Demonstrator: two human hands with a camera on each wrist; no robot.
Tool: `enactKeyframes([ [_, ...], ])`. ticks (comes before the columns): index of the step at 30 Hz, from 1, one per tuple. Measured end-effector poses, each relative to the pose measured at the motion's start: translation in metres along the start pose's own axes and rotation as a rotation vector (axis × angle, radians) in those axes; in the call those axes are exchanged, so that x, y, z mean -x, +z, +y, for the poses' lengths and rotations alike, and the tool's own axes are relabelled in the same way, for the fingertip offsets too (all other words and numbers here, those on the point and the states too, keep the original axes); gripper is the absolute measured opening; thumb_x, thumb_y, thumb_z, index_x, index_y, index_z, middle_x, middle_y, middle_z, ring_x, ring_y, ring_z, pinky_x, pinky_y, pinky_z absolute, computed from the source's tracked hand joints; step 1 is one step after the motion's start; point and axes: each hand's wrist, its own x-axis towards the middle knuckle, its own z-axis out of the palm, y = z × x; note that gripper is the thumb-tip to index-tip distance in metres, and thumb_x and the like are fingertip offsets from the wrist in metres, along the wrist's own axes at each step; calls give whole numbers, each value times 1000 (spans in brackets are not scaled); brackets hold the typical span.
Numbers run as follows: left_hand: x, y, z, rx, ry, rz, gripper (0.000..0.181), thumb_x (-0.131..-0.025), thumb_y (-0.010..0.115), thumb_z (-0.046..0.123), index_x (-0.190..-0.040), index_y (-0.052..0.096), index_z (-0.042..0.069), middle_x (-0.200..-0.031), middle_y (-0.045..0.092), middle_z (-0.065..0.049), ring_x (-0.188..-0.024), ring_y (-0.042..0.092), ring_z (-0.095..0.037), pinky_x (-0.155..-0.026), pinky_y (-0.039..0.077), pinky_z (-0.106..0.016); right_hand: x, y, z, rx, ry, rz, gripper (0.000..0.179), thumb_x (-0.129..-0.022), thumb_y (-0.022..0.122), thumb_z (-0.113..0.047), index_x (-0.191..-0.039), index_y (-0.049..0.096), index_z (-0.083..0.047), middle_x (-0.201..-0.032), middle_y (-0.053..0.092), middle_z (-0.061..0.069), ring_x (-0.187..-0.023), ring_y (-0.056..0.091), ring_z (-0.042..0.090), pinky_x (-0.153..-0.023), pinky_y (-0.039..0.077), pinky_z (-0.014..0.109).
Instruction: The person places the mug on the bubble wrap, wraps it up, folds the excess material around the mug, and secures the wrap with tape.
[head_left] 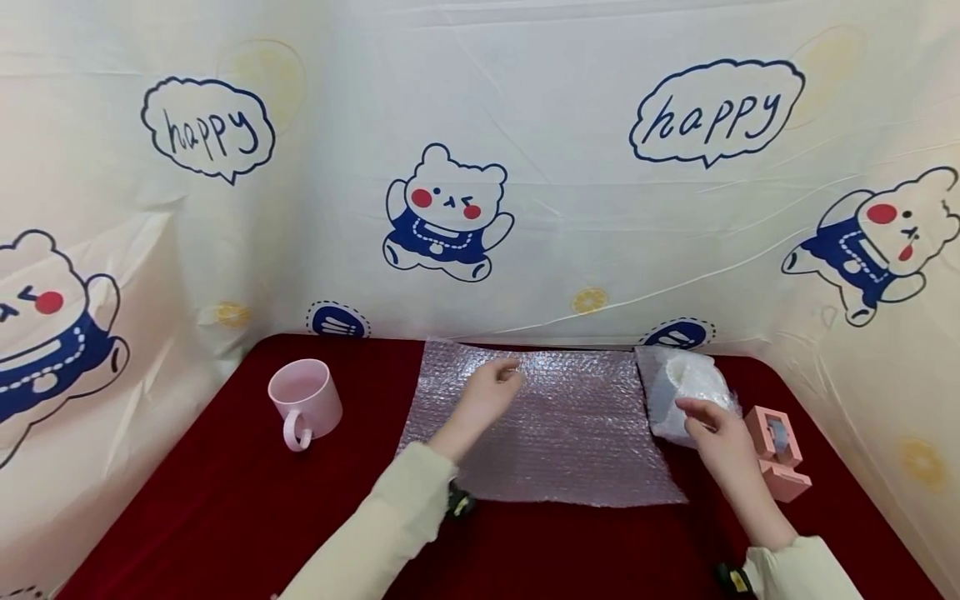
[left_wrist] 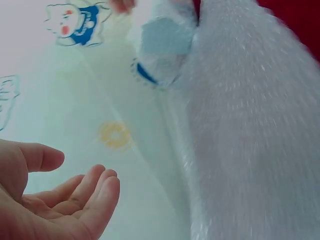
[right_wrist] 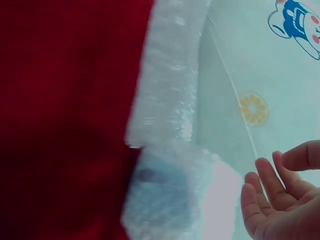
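A sheet of bubble wrap (head_left: 570,433) lies flat across the middle of the table. Over its left part hovers my left hand (head_left: 489,396), fingers loosely bent and holding nothing; the left wrist view shows the same hand (left_wrist: 70,200) with thumb and fingers apart. To the right of the sheet sits a bundle wrapped in bubble wrap (head_left: 686,392), pale blue and white inside. My right hand (head_left: 716,437) is at the bundle's near right side in the head view. In the right wrist view that hand (right_wrist: 282,195) has relaxed fingers with nothing between them.
A pink mug (head_left: 306,400) stands upright at the left, its handle toward the front. A pink tape dispenser (head_left: 776,450) stands right of the right hand. The dark red tablecloth (head_left: 225,500) covers the table, and a printed curtain (head_left: 562,233) hangs behind and at both sides.
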Motion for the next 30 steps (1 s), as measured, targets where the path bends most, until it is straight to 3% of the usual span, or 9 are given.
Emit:
enactKeyframes([
  [5, 30, -37, -13, 3, 31, 81, 37, -94, 54, 16, -125, 58, -3, -118, 65, -23, -107, 63, -36, -92, 52, -45, 10, 5, 24, 22, 1, -67, 35, -96, 47, -10, -124, 55, 9, -124, 59, 30, -80, 39, -20, -69, 39, 9],
  [7, 42, -54, -19, -14, 34, 119, 35, -95, 55, 15, -125, 58, -2, -119, 64, -23, -108, 63, -36, -93, 51, -46, 12, 7, 33, 18, 50, -112, 39, -97, 46, -12, -129, 50, 10, -129, 54, 32, -91, 52, -9, -74, 41, 11],
  [9, 53, -72, -25, -38, 25, 169, 33, -95, 55, 14, -125, 59, 0, -120, 65, -21, -108, 63, -34, -94, 51, -45, 12, 9, 40, 7, 122, -152, 44, -99, 43, -16, -133, 44, 11, -132, 49, 34, -103, 57, 13, -79, 43, 18],
  [12, 66, -103, -36, -53, 6, 262, 31, -97, 53, 14, -125, 59, 1, -122, 65, -19, -107, 63, -25, -92, 50, -32, 11, 13, 48, -26, 208, -232, 48, -101, 39, -19, -137, 36, 13, -134, 43, 36, -118, 48, 40, -81, 45, 27],
  [17, 79, -158, -63, -109, -78, 469, 34, -98, 50, 22, -125, 60, 4, -123, 64, -19, -86, 52, 14, -72, 42, -5, 9, 17, 56, -121, 239, -319, 50, -102, 36, -17, -136, 29, 19, -131, 42, 40, -99, 59, 21, -75, 50, 21],
  [21, 87, -192, -90, -168, -186, 590, 38, -98, 49, 28, -126, 59, 6, -120, 63, -18, -73, 42, 19, -62, 39, -8, 8, 22, 57, -161, 238, -383, 52, -102, 36, -16, -135, 27, 23, -128, 44, 42, -91, 60, 11, -73, 52, 21],
  [24, 93, -207, -110, -197, -280, 573, 43, -98, 47, 32, -130, 55, 5, -122, 59, -16, -75, 41, 12, -63, 37, -10, 7, 25, 57, -183, 249, -431, 54, -102, 37, -18, -134, 27, 24, -129, 44, 42, -96, 61, 17, -75, 53, 23],
  [27, 96, -211, -128, -159, -338, 487, 49, -99, 43, 34, -134, 48, 0, -126, 54, -19, -75, 42, 10, -64, 39, -10, 6, 27, 56, -206, 269, -456, 58, -102, 39, -22, -135, 25, 24, -132, 42, 41, -103, 59, 20, -76, 53, 23],
  [30, 94, -210, -140, -104, -371, 410, 54, -100, 41, 37, -136, 42, -4, -128, 50, -23, -74, 47, 9, -67, 44, -10, 6, 30, 56, -241, 273, -466, 60, -101, 41, -22, -135, 24, 24, -128, 47, 37, -99, 59, 12, -76, 52, 21],
])
